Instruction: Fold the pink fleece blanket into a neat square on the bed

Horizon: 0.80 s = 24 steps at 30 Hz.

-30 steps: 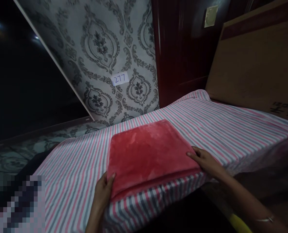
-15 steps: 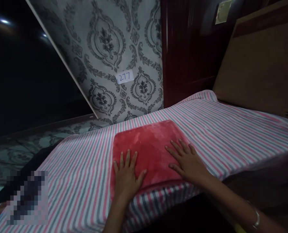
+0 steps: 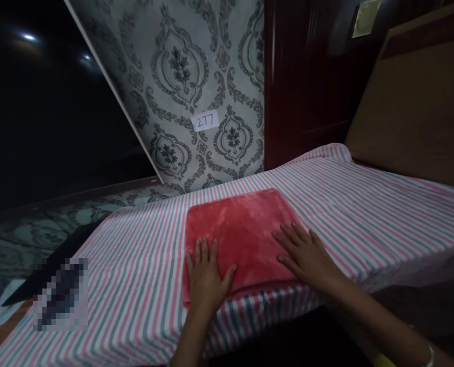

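A folded red plush cloth (image 3: 245, 229) lies flat near the front edge of a surface covered by a striped cloth (image 3: 142, 265). My left hand (image 3: 207, 278) rests palm down on its front left part, fingers stretched out and thumb apart. On its right edge lies my right hand (image 3: 306, 255), also flat, with the fingers pointing up and to the left. Neither hand grips anything. The undersides of both palms are hidden.
A large dark screen (image 3: 58, 112) leans at the left. Behind is patterned wallpaper with a paper label (image 3: 206, 121) reading 277. A cardboard box (image 3: 421, 112) stands at the right by a dark red panel (image 3: 303, 92). A blurred-out patch (image 3: 60, 295) covers something at lower left.
The view has shifted slightly, so the whole scene sits a little further right. Both hands stay flat on the red cloth; its position on the striped cloth looks the same.
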Motion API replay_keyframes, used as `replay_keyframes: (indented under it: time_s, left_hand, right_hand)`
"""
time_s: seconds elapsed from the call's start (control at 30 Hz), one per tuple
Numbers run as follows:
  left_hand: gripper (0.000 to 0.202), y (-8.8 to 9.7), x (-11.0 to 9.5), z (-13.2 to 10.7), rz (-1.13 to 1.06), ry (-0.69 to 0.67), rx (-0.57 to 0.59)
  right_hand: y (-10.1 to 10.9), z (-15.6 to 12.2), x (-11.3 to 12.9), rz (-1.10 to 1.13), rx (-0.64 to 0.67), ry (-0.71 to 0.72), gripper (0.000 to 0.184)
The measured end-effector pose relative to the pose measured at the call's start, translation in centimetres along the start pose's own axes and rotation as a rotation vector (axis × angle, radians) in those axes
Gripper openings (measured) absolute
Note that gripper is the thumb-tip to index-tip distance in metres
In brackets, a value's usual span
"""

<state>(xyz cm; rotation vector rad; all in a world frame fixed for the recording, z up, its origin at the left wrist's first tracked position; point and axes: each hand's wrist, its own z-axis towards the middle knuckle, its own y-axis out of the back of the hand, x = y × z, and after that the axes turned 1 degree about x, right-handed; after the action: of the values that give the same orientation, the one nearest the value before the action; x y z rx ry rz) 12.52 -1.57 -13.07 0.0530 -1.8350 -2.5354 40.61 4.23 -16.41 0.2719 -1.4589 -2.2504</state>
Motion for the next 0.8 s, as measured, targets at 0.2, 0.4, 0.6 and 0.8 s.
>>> replay_keyframes:
  time_s: [0.2,0.4,0.6,0.8]
  left_hand:
    - [0.061,0.3,-2.6,-1.3,-0.085,-0.227,-0.053]
    - [0.081,-2.9,-3.7,-3.6,-0.049,-0.316,-0.121]
    - [0.079,-3.5,-3.7,-4.0,-0.084,-0.299,-0.132]
    - [0.049,1.3,-1.6,-2.8,-0.324,-0.358,0.054]
  right_hand:
    - [2.6,3.6,3.4,0.154,0.088,0.191,0.049]
    - [0.7,5.4,4.9,0.209,0.215,0.326,0.051]
    - [-0.5,4.0,4.7,0.238,0.173,0.269,0.051]
    - [1.9,6.0,3.0,0.421,0.28,0.271,0.051]
